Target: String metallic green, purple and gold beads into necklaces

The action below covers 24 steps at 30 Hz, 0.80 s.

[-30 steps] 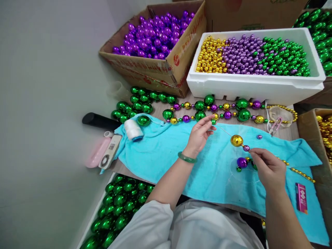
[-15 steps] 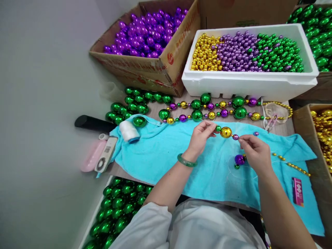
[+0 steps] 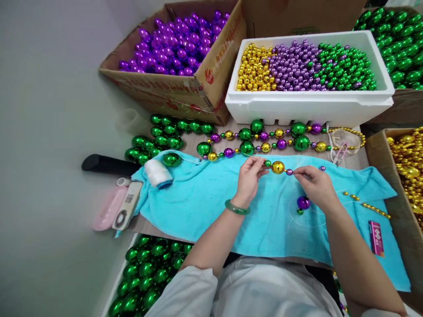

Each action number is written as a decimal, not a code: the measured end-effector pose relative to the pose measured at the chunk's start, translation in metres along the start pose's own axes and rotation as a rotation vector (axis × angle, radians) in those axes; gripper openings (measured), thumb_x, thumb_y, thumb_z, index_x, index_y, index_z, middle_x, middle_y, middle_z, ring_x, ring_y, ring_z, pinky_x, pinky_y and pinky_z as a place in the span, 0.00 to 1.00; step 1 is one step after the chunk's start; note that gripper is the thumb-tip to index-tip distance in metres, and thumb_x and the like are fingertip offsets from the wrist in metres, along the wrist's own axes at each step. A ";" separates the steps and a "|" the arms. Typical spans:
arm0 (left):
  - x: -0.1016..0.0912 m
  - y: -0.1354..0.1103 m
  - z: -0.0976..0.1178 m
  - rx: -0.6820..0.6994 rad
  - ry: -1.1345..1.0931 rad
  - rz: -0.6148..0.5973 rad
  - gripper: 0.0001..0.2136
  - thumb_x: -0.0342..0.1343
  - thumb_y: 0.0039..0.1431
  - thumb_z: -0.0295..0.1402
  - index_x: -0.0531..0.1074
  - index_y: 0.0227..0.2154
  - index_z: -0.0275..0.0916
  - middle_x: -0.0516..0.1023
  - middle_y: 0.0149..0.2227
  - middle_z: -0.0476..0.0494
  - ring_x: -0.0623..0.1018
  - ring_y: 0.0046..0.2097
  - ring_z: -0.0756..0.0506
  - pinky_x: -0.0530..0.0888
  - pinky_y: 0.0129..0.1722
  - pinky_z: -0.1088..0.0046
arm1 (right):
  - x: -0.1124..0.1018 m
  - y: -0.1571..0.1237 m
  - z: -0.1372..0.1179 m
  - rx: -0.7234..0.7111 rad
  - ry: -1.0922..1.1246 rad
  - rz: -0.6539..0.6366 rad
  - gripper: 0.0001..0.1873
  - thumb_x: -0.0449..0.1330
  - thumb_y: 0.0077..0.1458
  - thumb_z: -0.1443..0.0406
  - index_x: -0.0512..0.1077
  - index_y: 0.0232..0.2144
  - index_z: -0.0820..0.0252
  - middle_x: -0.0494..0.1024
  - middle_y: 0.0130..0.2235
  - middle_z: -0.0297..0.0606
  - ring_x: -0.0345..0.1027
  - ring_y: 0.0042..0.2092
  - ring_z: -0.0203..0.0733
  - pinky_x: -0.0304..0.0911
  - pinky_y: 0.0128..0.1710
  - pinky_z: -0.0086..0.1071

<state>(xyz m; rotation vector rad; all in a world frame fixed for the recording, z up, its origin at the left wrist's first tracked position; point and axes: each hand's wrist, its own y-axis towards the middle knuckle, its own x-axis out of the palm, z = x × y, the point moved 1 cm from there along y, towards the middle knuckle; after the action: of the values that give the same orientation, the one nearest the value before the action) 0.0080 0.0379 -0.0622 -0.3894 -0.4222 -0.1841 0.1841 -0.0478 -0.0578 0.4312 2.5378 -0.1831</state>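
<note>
My left hand (image 3: 248,179), with a green bangle (image 3: 237,207) on its wrist, is closed in a pinch at the left end of a short bead string. On that string sit a small green bead (image 3: 267,163), a larger gold bead (image 3: 278,167) and a small purple bead (image 3: 289,172). Beside the purple bead, my right hand (image 3: 315,185) pinches the other end, held level above the turquoise towel (image 3: 205,198). Below the right hand a big purple bead (image 3: 303,202) and a small green one (image 3: 300,211) lie by loops of clear thread.
A finished-looking bead strand (image 3: 246,148) lies behind the towel, near pink-handled snips (image 3: 340,154). A thread spool (image 3: 158,173) stands left. Behind are a white foam box (image 3: 310,105) of small beads and a carton (image 3: 158,90) of purple beads. A pink packet (image 3: 376,238) lies right.
The whole view has shifted slightly, so most things appear a little further left. Both hands keep their pinch on the bead string, with nearly the same posture.
</note>
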 end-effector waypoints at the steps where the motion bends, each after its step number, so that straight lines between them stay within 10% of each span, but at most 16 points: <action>1: 0.000 0.001 -0.002 -0.012 0.000 0.003 0.15 0.67 0.45 0.41 0.72 0.30 0.36 0.76 0.31 0.50 0.78 0.32 0.52 0.72 0.30 0.79 | -0.002 0.005 0.001 -0.011 -0.020 0.009 0.12 0.56 0.52 0.61 0.78 0.32 0.60 0.78 0.33 0.40 0.69 0.33 0.41 0.62 0.36 0.34; 14: -0.006 0.020 0.013 0.062 0.195 0.018 0.12 0.65 0.47 0.39 0.73 0.31 0.37 0.76 0.32 0.48 0.77 0.29 0.53 0.70 0.27 0.80 | -0.026 0.092 -0.023 0.161 -0.047 -0.459 0.04 0.63 0.45 0.73 0.77 0.26 0.63 0.73 0.23 0.33 0.62 0.25 0.32 0.59 0.27 0.28; 24: -0.013 0.018 0.016 0.083 0.212 0.034 0.14 0.66 0.46 0.40 0.74 0.32 0.36 0.76 0.30 0.48 0.76 0.29 0.53 0.69 0.27 0.80 | -0.024 0.099 -0.034 0.134 -0.132 -0.422 0.05 0.67 0.44 0.71 0.79 0.28 0.64 0.74 0.24 0.33 0.64 0.27 0.33 0.61 0.32 0.30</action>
<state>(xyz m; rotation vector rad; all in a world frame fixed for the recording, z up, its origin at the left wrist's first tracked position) -0.0051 0.0622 -0.0603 -0.2913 -0.2134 -0.1724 0.2197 0.0468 -0.0203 -0.0727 2.4628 -0.5223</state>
